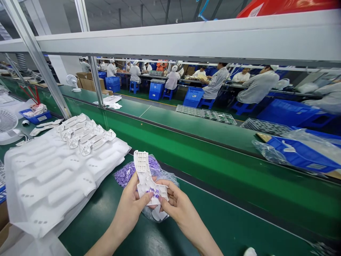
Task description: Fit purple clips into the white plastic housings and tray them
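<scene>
Between both hands is a white moulded plastic part point(143, 177), a narrow gridded end pointing up and a wider end below. Small purple pieces point(153, 192) sit on its wider end. My left hand point(134, 195) grips the left edge, thumb pressed by the purple pieces. On the other edge, my right hand point(173, 199) is closed with its thumb near the same pieces. Behind and under the hands lies a clear plastic bag point(170, 176) with many small purple pieces point(125, 174) showing through. A white rounded thing, partly hidden, shows below the part.
At left, several white moulded parts point(92, 138) lie on stacked white foam sheets point(53, 177). A green conveyor belt point(186, 138) runs behind a low ledge. A blue bin point(303, 153) stands at right, a white fan point(7, 124) at far left. Co-workers point(215, 83) sit beyond.
</scene>
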A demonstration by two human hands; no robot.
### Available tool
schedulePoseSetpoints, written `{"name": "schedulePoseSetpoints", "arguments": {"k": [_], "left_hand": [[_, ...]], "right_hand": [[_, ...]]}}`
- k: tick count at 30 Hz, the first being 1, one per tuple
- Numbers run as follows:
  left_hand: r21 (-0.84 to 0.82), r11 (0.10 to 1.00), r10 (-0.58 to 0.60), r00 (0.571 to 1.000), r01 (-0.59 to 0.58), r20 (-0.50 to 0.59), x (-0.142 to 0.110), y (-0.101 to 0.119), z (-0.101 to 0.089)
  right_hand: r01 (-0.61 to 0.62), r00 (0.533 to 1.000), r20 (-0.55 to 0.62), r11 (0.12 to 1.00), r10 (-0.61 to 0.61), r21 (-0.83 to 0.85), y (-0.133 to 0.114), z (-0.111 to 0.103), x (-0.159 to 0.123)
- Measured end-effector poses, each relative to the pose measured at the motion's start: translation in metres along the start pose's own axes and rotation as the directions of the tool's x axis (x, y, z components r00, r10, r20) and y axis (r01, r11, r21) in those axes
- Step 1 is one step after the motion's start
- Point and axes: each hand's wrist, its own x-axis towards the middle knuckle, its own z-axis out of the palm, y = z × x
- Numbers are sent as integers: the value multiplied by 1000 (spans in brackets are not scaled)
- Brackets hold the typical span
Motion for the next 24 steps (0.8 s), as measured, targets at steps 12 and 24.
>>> {"name": "schedulePoseSetpoints", "arguments": {"k": [12, 24], "left_hand": [[-62, 985, -155, 981, 163, 120, -4, 16, -8], [543, 821, 168, 984, -176, 63, -18, 45, -28]], "right_hand": [[-140, 978, 178, 977, 110, 163, -12, -6, -4], [-282, 942, -114, 930, 315, 237, 12, -37, -28]]}}
